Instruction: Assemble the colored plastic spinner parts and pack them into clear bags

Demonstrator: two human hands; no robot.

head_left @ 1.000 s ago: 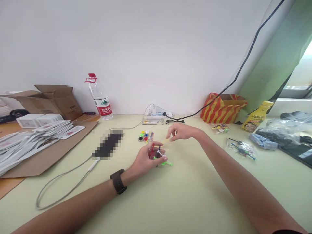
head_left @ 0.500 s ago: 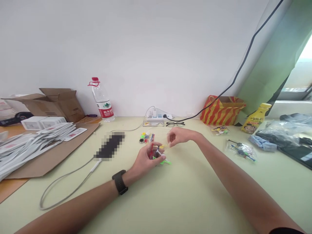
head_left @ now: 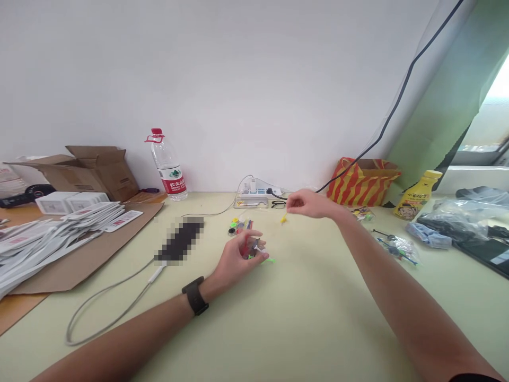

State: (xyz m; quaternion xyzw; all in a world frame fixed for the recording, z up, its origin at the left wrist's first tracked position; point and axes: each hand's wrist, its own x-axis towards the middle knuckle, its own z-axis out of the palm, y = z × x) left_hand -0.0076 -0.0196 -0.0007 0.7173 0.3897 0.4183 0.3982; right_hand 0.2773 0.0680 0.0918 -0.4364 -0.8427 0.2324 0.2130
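My left hand (head_left: 238, 254), with a dark watch on its wrist, is closed around a small plastic toy assembly (head_left: 257, 247). Grey, white, red and green parts of it show between thumb and fingers, the rest being covered. A green arm (head_left: 270, 260) sticks out beyond the thumb. To the right and farther back, my right hand (head_left: 308, 203) is raised in a pinch. From its fingertips hangs a small yellow plastic piece (head_left: 283, 218). Small coloured wheels (head_left: 233, 227) lie on the table just behind my left hand.
A power strip (head_left: 254, 193) stands by the wall. The water bottle (head_left: 174, 175), cardboard box (head_left: 91, 172) and blurred-out dark device (head_left: 178, 241) are at left. At right are a striped bag (head_left: 360, 185), a yellow bottle (head_left: 417, 196) and bagged toy parts (head_left: 397, 248).
My right hand has moved away from my left, right and toward the wall, carrying the yellow piece along. My left hand stays nearly in place, holding the toy assembly.
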